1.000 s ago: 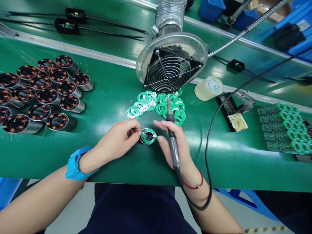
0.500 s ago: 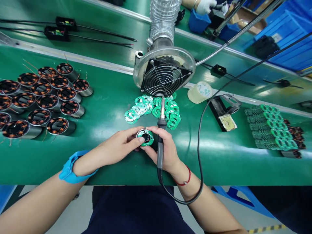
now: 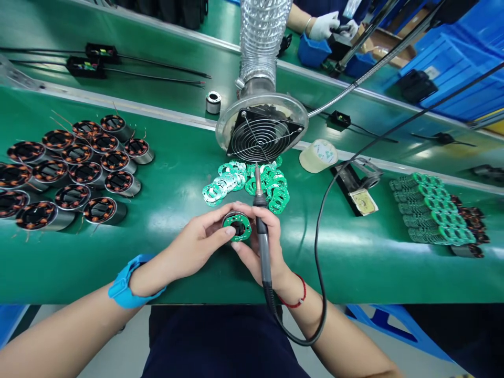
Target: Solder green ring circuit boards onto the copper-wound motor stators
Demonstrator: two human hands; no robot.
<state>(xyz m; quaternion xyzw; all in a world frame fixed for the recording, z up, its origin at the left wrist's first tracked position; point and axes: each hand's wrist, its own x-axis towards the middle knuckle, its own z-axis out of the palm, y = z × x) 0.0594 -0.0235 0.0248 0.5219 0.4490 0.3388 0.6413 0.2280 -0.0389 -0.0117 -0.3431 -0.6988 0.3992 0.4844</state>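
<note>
A small motor stator capped with a green ring circuit board (image 3: 238,227) stands on the green bench in front of me. My left hand (image 3: 199,242) pinches its left side with thumb and fingers. My right hand (image 3: 260,247) cups its right side while also gripping a soldering iron (image 3: 261,231), whose tip points away from me over a heap of loose green ring boards (image 3: 246,181). The iron's black cable (image 3: 321,247) loops off to the right.
Several copper-wound stators (image 3: 73,168) lie at the left. A fume extractor fan (image 3: 262,128) on a flexible duct stands behind the boards. A tape roll (image 3: 318,155), an iron stand (image 3: 356,189) and rows of finished units (image 3: 433,210) lie to the right. Another person's gloved hand (image 3: 323,23) works across the far bench.
My right hand closed in on the stator and now cups it together with my left. The iron swung more upright. The view shifted slightly.
</note>
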